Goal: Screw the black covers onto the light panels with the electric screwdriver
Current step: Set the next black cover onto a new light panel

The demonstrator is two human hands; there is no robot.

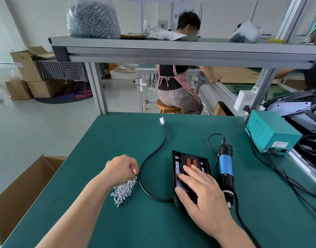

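Observation:
A black light panel with its cover [177, 159] lies on the green table [117, 136], with red parts showing in its open middle. My right hand [202, 192] presses flat on its near half, fingers straight. A black cable [153, 153] runs from the panel's near end in a loop to a white connector [162, 121]. My left hand [121, 167] is curled over the top of a pile of silver screws [124, 191], fingertips pinching into it. The electric screwdriver [225, 167], blue and black, lies untouched just right of the panel.
A teal power box [272, 133] with cords stands at the right edge, and more black panels [306, 111] are stacked behind it. An open cardboard box [19, 190] sits beside the table's left edge. The overhead shelf [171, 49] carries a bag of screws [92, 18]. A person sits beyond the table.

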